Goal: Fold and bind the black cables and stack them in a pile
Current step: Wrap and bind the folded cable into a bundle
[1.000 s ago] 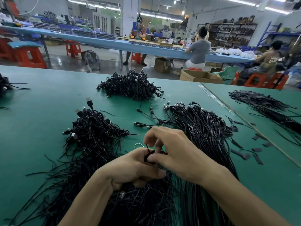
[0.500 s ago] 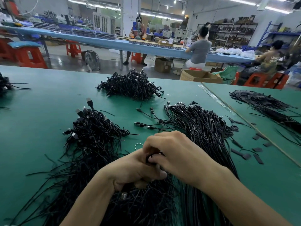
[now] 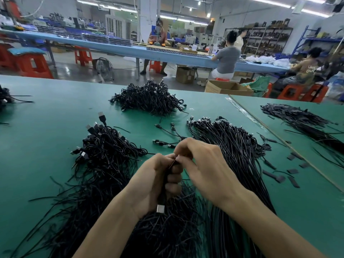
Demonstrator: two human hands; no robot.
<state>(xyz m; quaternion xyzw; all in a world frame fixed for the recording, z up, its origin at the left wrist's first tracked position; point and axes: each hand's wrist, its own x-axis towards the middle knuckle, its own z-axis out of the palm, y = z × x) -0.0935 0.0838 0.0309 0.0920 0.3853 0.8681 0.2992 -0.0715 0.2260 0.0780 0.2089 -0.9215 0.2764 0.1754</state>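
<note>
My left hand (image 3: 149,183) grips a folded black cable (image 3: 162,199) upright in its fist, and a metal USB plug sticks out below the palm. My right hand (image 3: 202,164) pinches the top of that cable against my left thumb; what lies between the fingertips is hidden. A sheaf of straight black cables (image 3: 234,155) runs under my right forearm. A tangled heap of cables with USB plugs (image 3: 106,151) lies left of my hands. A pile of bound cables (image 3: 149,98) sits farther back on the green table (image 3: 46,112).
Short black strips (image 3: 275,176) are scattered on the table at the right, beyond a seam to a second green surface with more black strips (image 3: 297,118). Other people sit at a blue bench behind. Cardboard boxes (image 3: 227,88) and red stools stand past the far edge.
Both hands have lifted together, toward the far side of the table, with the folded cable. My left fist now holds the cable more upright, and the plug shows below it.
</note>
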